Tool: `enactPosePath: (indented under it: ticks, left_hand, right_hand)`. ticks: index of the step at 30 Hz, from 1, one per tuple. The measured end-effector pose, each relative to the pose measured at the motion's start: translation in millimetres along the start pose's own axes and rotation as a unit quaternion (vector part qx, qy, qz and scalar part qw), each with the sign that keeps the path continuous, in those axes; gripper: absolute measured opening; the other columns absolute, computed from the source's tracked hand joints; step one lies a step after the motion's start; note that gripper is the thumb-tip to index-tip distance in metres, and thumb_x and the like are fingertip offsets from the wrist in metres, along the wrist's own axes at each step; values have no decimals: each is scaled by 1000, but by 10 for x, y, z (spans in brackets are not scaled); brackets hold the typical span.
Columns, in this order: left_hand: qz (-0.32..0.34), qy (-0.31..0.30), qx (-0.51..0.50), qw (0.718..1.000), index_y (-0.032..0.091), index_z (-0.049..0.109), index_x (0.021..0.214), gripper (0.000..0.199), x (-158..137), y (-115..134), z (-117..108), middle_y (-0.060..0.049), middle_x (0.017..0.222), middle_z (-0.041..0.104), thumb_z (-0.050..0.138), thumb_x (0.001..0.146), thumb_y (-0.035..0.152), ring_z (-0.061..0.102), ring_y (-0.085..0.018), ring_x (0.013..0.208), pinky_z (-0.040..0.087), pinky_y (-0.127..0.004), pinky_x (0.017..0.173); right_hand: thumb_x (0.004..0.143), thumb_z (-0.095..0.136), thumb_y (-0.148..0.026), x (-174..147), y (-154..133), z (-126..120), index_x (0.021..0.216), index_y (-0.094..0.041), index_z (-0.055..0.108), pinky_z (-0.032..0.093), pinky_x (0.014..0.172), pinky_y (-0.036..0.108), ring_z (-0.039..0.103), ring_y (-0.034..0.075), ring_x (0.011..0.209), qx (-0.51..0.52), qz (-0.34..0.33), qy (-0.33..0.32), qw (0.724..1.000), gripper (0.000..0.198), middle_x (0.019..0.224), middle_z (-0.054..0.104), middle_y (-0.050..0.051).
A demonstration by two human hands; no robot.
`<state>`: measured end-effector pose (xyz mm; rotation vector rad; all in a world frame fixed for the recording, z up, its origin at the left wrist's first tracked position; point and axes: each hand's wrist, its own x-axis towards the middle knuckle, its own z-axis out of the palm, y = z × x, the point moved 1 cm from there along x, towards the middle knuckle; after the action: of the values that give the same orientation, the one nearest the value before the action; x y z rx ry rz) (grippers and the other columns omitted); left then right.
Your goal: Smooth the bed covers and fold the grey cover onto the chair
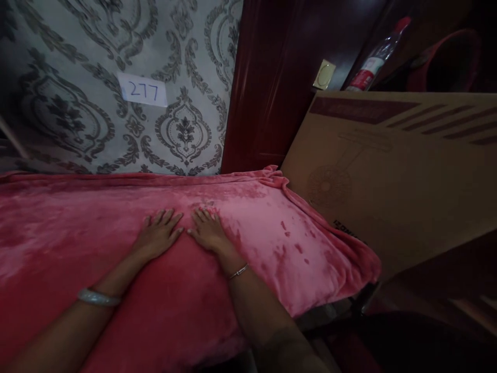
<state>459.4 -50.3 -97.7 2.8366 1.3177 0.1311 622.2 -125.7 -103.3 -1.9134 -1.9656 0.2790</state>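
Observation:
A pink plush blanket (256, 228) covers a flat surface in front of me, its far and right edges bunched into folds. My left hand (157, 235) lies flat on it with the fingers spread, a wide pale bangle on that wrist. Close beside it, my right hand (207, 228) also rests palm down, fingers spread, with a thin bracelet on the wrist. The two thumbs point toward each other with a small gap between them. Neither hand holds anything. The nap shows lighter and darker patches around both hands.
Behind the blanket stands a patterned wall with a paper marked 277 (143, 90). A dark red wood panel (260, 88) adjoins it. At the right a large cardboard box (419, 176) borders the blanket, with a red-capped bottle (375, 62) behind its top edge.

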Motion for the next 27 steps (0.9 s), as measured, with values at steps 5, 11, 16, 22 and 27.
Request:
enactPosePath:
  ticks: [5, 11, 16, 22, 27]
  left_hand:
    - [10, 15, -1, 1000, 20, 36, 153, 67, 50, -33, -3, -14, 162, 28, 23, 94, 50, 25, -37, 149, 24, -62, 116]
    - [10, -3, 13, 1000, 20, 33, 154, 65, 88, -27, -36, -14, 163, 26, 22, 96, 46, 23, -37, 150, 25, -61, 115]
    - [8, -24, 23, 999, 19, 29, 156, 64, 71, -4, -79, -13, 165, 21, 20, 98, 45, 20, -36, 151, 22, -59, 116]
    - [17, -7, 13, 1000, 18, 33, 154, 63, 51, 15, -116, -15, 163, 25, 19, 98, 45, 24, -37, 149, 24, -59, 114]
    - [21, 2, 5, 1000, 17, 33, 154, 64, 70, 4, -95, -15, 163, 25, 21, 98, 46, 24, -37, 148, 23, -58, 114]
  right_hand:
    - [100, 40, -51, -70, 100, -146, 152, -20, 36, 9, 121, 57, 17, 27, 152, -25, 63, 7, 998, 61, 165, 24, 8]
    - [101, 32, -56, -449, 664, -462, 154, -29, 34, 14, 120, 54, 14, 27, 153, -85, 244, 18, 966, 60, 166, 20, 2]
    - [102, 28, -53, -1331, 1259, -845, 157, -30, 28, 16, 119, 51, 13, 27, 153, -138, 404, 29, 904, 60, 167, 17, 2]
    - [102, 31, -40, -2240, 1457, -1131, 153, -14, 37, 24, 116, 51, 26, 32, 148, -179, 536, 95, 820, 58, 161, 31, 17]
    - [103, 31, -39, -1896, 855, -915, 156, -16, 31, 26, 117, 48, 22, 29, 151, -163, 395, 133, 894, 57, 163, 27, 15]
